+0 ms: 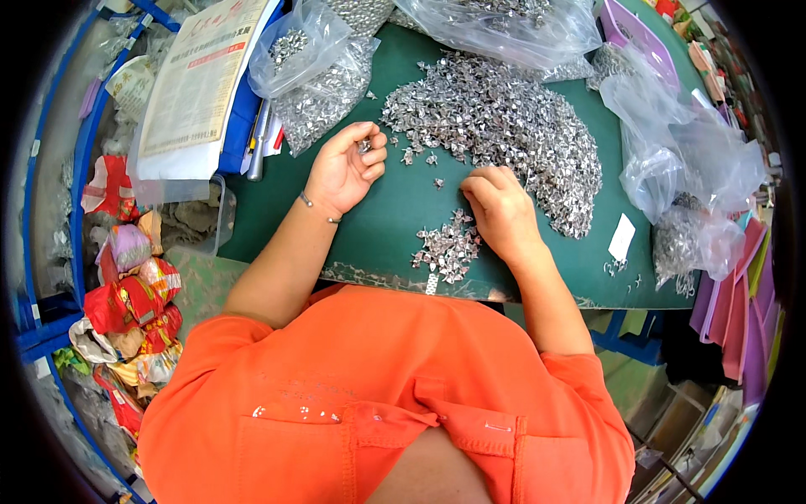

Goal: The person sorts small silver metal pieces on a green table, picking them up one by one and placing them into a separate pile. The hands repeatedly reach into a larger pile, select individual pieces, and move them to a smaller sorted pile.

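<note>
My left hand (346, 168) is raised over the green table, its fingers curled around a few small silvery metal pieces (363, 146). The palm is turned partly up. My right hand (504, 208) hovers low at the right, thumb and fingertips pinched together; whether a piece is between them is hidden. Just beside its fingertips lies a small heap of metal pieces (447, 247), close to the table's near edge. Beyond both hands spreads a much larger pile of similar shiny metal pieces (512, 118). A few single pieces lie between the two heaps.
Clear plastic bags of metal parts (323, 92) stand at the back left, more bags (672, 143) at the right. A blue holder with a printed sheet (201, 76) is at the left. A purple basket (642, 38) sits far right, a white card (621, 238) nearer.
</note>
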{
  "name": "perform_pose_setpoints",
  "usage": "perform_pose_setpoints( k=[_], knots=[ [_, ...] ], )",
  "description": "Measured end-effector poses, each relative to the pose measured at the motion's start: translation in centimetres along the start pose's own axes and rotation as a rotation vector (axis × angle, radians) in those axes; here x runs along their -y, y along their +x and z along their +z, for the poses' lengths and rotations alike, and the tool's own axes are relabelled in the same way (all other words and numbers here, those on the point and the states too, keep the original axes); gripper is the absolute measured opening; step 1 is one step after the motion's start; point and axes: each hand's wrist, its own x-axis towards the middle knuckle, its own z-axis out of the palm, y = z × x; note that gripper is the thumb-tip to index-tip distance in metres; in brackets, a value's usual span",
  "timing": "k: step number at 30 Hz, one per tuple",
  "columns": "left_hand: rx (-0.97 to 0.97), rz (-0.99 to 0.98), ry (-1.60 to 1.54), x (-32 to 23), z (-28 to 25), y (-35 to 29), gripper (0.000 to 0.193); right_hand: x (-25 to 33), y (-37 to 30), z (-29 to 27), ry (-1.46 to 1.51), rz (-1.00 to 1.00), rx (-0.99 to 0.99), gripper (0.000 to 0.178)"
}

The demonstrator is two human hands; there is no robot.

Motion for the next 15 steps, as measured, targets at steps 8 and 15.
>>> perform_pose_setpoints(
  k=[8, 15],
  knots=[
    [0.030, 0.004, 0.039, 0.0, -0.6, -0.4, 0.014, -0.4, -1.4, -1.9, 0.309, 0.191, 0.026, 0.011],
    [0.020, -0.009, 0.055, 0.0, -0.3, -0.2, 0.014, 0.0, -2.3, -0.1, 0.238, 0.265, -0.102, 0.018]
  ],
)
